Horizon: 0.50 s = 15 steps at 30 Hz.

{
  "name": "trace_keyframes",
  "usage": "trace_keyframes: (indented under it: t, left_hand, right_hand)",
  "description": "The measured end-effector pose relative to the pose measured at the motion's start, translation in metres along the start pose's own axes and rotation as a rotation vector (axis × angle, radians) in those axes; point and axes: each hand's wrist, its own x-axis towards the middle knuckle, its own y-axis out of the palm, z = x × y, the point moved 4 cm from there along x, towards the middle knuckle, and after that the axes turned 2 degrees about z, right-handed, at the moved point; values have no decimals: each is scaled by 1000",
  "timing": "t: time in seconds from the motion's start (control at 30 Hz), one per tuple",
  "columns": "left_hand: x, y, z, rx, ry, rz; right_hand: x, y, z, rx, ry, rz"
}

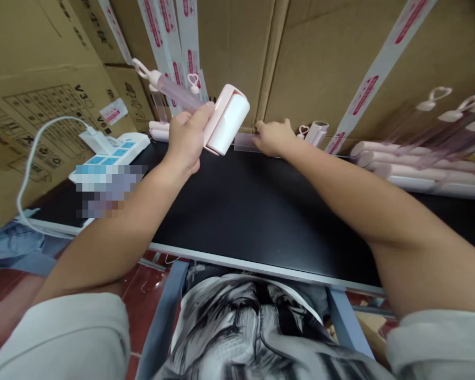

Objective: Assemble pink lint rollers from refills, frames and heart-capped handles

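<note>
My left hand (188,134) is closed around the translucent lilac handle of a lint roller (227,121), held tilted above the table. Its white roll sits in a pink cover, and a pale pink loop tops the far end of the handle. At the back of the table, my right hand (275,138) has its fingers curled on a clear plastic cover (244,142), which sticks out to the left of it. Part of that cover is hidden by the hand. Just right of it stands another roller piece (317,133) with a heart-shaped loop.
Several pink and white lint rollers (415,169) lie in a row at the right. A white power strip (113,155) with a plugged-in charger and cable sits at the left. Taped cardboard boxes (324,58) wall off the back of the black table (261,211).
</note>
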Motion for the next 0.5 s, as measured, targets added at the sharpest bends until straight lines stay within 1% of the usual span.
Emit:
trace_keyframes:
  t: [0.1,0.23,0.37,0.43,0.5]
  left_hand:
    - [-2,1,-4,-45,14,-23]
    - [-5,3,-7,-64,7,-30]
    - [-5,2,-6,-42,-8,-30]
    - [-5,2,-6,-51,-10,-36]
    - [-5,3,-6,-65,-6,-39]
  right_hand:
    - [-9,4,-13,-24,-9,23]
    - [-20,8,-18,-25,-10,30]
    - [-25,8,-24,-12,4,18]
    - [-26,6,-26,9,-1,-9]
    - [-26,3,-22,42,-34,-59]
